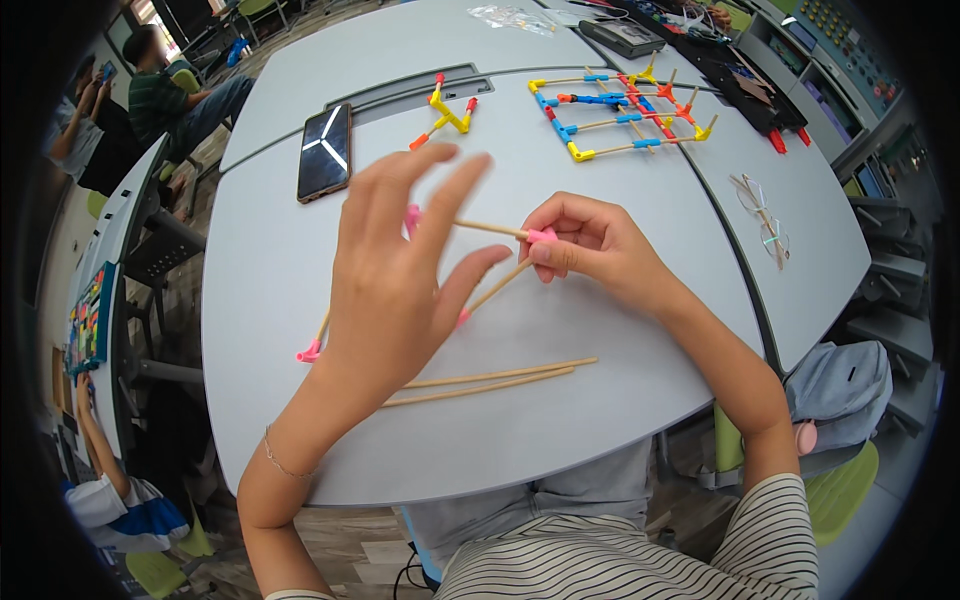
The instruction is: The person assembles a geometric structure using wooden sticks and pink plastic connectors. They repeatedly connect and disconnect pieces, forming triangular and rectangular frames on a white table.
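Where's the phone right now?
In the head view, the phone lies on the left side of the table, above and left of the left hand and to the left of the small yellow connector piece.

Right hand (598, 243) pinches pink connector (542, 236) where two wooden sticks (490, 228) meet. Left hand (388, 258) raised over table (620, 425), fingers spread, tips blurred. Two loose sticks (500, 376) lie toward table's near edge. Further back: black phone (325, 152), yellow branched piece (451, 117), multicoloured stick frame (628, 118)

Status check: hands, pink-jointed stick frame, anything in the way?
Left hand open, hiding part of stick frame. Right hand pinching pink connector. Two loose sticks lying nearby.
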Tool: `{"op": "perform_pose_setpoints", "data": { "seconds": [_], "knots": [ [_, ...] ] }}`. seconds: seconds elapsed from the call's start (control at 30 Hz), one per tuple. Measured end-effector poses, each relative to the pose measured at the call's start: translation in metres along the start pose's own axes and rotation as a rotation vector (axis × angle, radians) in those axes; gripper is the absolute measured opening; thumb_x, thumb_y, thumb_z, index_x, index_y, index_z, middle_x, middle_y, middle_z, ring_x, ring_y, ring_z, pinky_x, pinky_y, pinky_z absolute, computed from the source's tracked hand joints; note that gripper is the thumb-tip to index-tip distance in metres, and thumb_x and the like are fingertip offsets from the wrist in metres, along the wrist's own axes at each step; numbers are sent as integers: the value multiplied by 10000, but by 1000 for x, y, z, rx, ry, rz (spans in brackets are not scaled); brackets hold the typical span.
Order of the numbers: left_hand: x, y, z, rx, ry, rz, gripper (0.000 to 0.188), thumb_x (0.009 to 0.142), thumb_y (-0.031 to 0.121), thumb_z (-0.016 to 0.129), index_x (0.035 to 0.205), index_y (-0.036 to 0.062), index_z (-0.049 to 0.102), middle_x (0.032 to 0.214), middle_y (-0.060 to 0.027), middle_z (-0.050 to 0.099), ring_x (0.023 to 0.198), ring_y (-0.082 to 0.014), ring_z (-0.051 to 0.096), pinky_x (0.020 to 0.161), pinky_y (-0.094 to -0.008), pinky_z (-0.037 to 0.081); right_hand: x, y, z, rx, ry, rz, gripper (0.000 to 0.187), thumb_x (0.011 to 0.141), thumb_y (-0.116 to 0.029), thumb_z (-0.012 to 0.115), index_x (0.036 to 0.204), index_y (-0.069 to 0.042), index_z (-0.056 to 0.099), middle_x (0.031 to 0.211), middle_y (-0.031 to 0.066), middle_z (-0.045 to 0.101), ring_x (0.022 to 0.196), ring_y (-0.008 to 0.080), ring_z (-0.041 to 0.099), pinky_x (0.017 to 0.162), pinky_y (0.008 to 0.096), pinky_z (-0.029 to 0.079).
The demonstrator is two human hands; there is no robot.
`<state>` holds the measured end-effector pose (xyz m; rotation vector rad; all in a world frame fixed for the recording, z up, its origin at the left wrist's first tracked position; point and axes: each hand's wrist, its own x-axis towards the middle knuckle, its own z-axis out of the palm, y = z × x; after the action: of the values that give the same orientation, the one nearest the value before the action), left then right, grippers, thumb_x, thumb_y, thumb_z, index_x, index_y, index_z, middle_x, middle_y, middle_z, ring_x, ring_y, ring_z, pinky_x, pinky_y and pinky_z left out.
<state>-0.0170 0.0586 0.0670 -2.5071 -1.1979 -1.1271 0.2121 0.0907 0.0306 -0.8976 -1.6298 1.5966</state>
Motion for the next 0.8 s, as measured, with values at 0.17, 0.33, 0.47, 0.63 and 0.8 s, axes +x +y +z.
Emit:
{"op": "perform_pose_setpoints", "data": {
  "seconds": [0.17, 0.33, 0.47, 0.63, 0.8],
  "knots": [
    [-5, -18, 10, -398, -91, -485, 610, 936, 264, 704, 1430, 27, 437, 1431, -179, 470, 1293, -282, 500, 1072, -416, 422, 8, 8, -10, 9, 46, -19, 187, 959, -183, 680, 1038, -26, 617, 969, 68, 680, 780, 99, 614, 709, 244, 486],
    [-8, -35, 20, -882, -168, -662, 372, 1027, 244, 570, 1299, -8, 543, 1226, -123, 580, 1046, -163, 605, 956, -319, 477, 7, 10, -7, -9, -38, -22, 191, 967, -198, 677, 1025, -25, 622, 930, 40, 684, 802, 83, 618, 723, 229, 482],
    [-13, -32, 24, -830, -224, -650, 221, 1018, 194, 583, 1042, -5, 677, 1007, -49, 559, 804, -82, 560, 771, -246, 473, 4, 10, 4, -49, -51, 1, 172, 974, -179, 667, 1022, -19, 622, 932, 40, 684, 796, 81, 622, 716, 228, 486],
    [-19, -18, 32, -741, -71, -533, 59, 933, 30, 663, 919, -13, 701, 914, -16, 484, 739, -70, 542, 639, -206, 462, 2, 15, 14, -13, -31, -2, 154, 969, -149, 666, 1023, -11, 627, 919, 41, 677, 783, 75, 618, 690, 222, 493],
    [-20, -17, 36, -670, -23, -497, 46, 919, 6, 670, 888, -25, 684, 912, -23, 479, 744, -83, 562, 645, -212, 491, 3, 24, 21, 74, 9, -52, 141, 969, -125, 658, 1022, 1, 624, 914, 38, 673, 785, 73, 613, 690, 221, 501]
  ]
}}
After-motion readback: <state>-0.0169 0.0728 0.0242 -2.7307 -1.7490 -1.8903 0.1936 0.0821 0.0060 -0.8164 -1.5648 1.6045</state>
